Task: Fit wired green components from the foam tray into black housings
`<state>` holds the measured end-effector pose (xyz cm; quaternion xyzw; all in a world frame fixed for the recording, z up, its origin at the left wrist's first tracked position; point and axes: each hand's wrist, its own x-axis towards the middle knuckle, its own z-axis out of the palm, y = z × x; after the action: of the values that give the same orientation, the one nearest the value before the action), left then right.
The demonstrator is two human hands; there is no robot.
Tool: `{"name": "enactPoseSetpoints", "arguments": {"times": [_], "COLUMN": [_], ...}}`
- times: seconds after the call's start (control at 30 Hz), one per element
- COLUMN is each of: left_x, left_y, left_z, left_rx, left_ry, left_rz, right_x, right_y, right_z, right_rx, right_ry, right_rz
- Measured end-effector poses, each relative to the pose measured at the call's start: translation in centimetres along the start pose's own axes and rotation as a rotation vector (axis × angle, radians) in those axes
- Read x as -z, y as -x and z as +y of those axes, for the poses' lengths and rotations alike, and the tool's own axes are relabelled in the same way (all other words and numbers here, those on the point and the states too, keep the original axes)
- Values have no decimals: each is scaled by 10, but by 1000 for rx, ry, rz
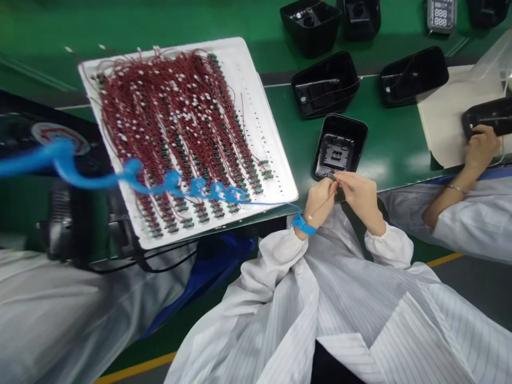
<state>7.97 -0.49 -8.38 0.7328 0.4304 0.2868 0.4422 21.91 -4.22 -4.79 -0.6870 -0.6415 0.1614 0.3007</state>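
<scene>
My left hand is closed in a pinch at the near edge of a black plastic housing. Between its fingertips is a small green circuit board, and a thin dark red wire trails from it over the hand. Pressed up against it, my right hand is also closed, its thumb and forefinger pinching at the same small board or its wire; which of the two, I cannot tell. The housing lies with its hollow side up, showing a square moulded frame inside. A blue wrist strap circles my left wrist.
At the left a white foam tray holds rows of small boards with red wires. A coiled blue cord stretches across it. More black housings lie beyond. A co-worker's hand touches another housing at the right.
</scene>
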Motion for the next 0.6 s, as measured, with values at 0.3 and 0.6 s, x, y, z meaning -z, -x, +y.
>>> {"name": "enactPoseSetpoints", "arguments": {"times": [0.3,0.6], "left_x": [9,9], "left_y": [-3,13], "left_z": [-11,-21], "left_rx": [-154,-219], "left_ry": [-1,-131], "left_rz": [-85,24], "right_x": [26,22], "right_y": [-34,-48], "right_z": [10,14], "right_rx": [125,134], "right_ry": [65,215], "right_rz": [-316,-249]}}
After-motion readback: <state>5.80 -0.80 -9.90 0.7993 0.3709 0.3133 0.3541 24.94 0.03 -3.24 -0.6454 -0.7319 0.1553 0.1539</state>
